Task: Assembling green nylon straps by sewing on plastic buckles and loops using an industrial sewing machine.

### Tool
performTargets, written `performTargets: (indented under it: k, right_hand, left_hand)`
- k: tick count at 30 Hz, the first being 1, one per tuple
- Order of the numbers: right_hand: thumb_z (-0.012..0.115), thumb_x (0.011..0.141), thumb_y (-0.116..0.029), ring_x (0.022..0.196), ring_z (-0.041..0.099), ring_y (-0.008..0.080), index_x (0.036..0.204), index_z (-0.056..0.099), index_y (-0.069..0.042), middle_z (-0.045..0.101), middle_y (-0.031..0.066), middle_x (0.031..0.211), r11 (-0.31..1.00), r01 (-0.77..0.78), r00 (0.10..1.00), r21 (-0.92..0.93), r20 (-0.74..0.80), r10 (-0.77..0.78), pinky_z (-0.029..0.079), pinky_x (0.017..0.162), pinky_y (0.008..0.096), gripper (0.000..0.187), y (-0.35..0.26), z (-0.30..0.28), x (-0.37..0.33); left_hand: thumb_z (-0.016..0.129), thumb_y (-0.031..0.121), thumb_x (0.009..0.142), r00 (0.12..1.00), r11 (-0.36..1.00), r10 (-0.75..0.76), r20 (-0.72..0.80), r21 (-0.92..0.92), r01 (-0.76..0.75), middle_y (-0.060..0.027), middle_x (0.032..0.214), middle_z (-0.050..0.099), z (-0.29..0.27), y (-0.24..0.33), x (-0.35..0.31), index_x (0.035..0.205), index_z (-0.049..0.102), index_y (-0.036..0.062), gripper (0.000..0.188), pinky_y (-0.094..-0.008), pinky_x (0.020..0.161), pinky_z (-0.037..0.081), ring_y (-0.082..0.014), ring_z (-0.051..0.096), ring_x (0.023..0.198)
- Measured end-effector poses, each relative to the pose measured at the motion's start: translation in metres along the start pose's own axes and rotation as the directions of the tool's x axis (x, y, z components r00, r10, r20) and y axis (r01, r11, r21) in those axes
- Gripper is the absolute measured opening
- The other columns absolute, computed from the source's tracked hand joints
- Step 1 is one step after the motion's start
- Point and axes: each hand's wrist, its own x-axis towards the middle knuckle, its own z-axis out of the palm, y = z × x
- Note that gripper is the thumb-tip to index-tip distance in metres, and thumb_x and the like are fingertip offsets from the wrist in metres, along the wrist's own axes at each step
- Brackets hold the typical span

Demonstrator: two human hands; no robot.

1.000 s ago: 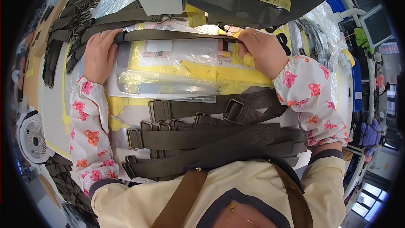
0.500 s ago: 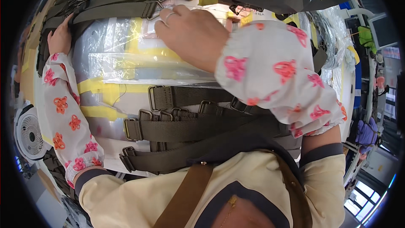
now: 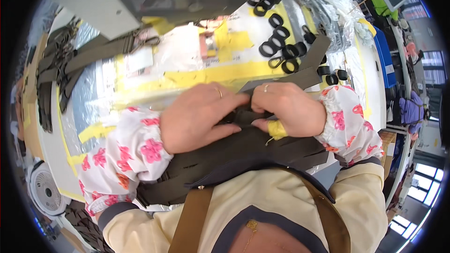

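Note:
In front of my chest, both hands meet over dark olive webbing straps (image 3: 286, 152). My left hand (image 3: 197, 117) has its fingers bent onto a strap at its fingertips, the thumb lying lower. Facing it, my right hand (image 3: 290, 110) is closed on the same dark strap (image 3: 309, 77), whose tail sticks up past the knuckles to the far right. Yellow tape (image 3: 277, 130) is wrapped near the right thumb. The fingers hide the gripped part of the strap, and I cannot tell whether a buckle is in it.
A grey machine head (image 3: 187, 2) overhangs the far side of the table. Several black rings (image 3: 277, 42) lie at the far right beside clear plastic wrap (image 3: 323, 14). More straps with metal buckles (image 3: 101, 56) lie at the far left. A white fan (image 3: 47, 187) stands left.
My left hand has left the straps at the far left, and my right hand the buckles at the back. Both are now together on a strap near my chest. The view has shifted.

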Motion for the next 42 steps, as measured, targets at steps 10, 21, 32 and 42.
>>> performTargets:
  k: [10, 21, 32, 42]
  right_hand:
    - [0.057, 0.076, -0.007, 0.070, 0.059, 0.0323, 0.104, 0.046, -0.006, 0.058, 0.0114, 0.077, 0.980, -0.033, 0.990, -0.197, -0.143, 0.004, 0.046, 0.058, 0.0413, 0.030, 0.009, -0.009, 0.016]
    - [0.059, 0.081, -0.008, 0.074, 0.055, 0.0304, 0.109, 0.053, -0.001, 0.054, 0.0139, 0.087, 0.995, 0.076, 0.886, 0.061, -0.463, -0.039, 0.045, 0.067, 0.0355, 0.029, 0.019, 0.017, 0.056]
    - [0.068, 0.075, -0.035, 0.074, 0.059, 0.0320, 0.090, 0.057, -0.006, 0.062, 0.0101, 0.079, 0.682, -0.571, 0.787, -0.457, -0.541, 0.297, 0.046, 0.064, 0.0389, 0.035, 0.098, -0.060, 0.040]
    - [0.073, 0.073, -0.015, 0.073, 0.063, 0.0172, 0.105, 0.057, 0.000, 0.063, 0.0106, 0.083, 0.949, -0.309, 0.802, -0.062, -0.554, 0.225, 0.049, 0.063, 0.0271, 0.039, 0.099, -0.061, 0.037]
  left_hand:
    - [0.060, -0.005, 0.067, 0.917, 0.536, 0.173, -0.360, 0.815, 0.220, -0.0106, 0.101, 0.063, -0.080, -0.022, -0.084, 0.098, 0.064, 0.0026, 0.032, -0.0399, 0.086, 0.044, -0.0297, 0.059, 0.097]
    - [0.056, -0.004, 0.070, 0.929, 0.904, -0.208, -0.305, 0.303, 0.302, -0.0171, 0.127, 0.048, -0.061, -0.002, -0.042, 0.126, 0.045, -0.0016, 0.057, -0.0411, 0.101, 0.032, -0.0366, 0.038, 0.123]
    - [0.063, 0.001, 0.074, 0.929, 1.000, -0.012, -0.371, 0.017, 0.019, -0.0105, 0.094, 0.060, -0.013, -0.049, 0.011, 0.102, 0.057, 0.0064, 0.029, -0.0324, 0.074, 0.047, -0.0279, 0.060, 0.081]
    - [0.071, 0.002, 0.067, 0.853, 0.954, 0.160, -0.497, 0.298, -0.006, -0.0131, 0.096, 0.063, -0.010, -0.052, 0.015, 0.093, 0.060, 0.0048, 0.028, -0.0307, 0.066, 0.050, -0.0264, 0.063, 0.078]
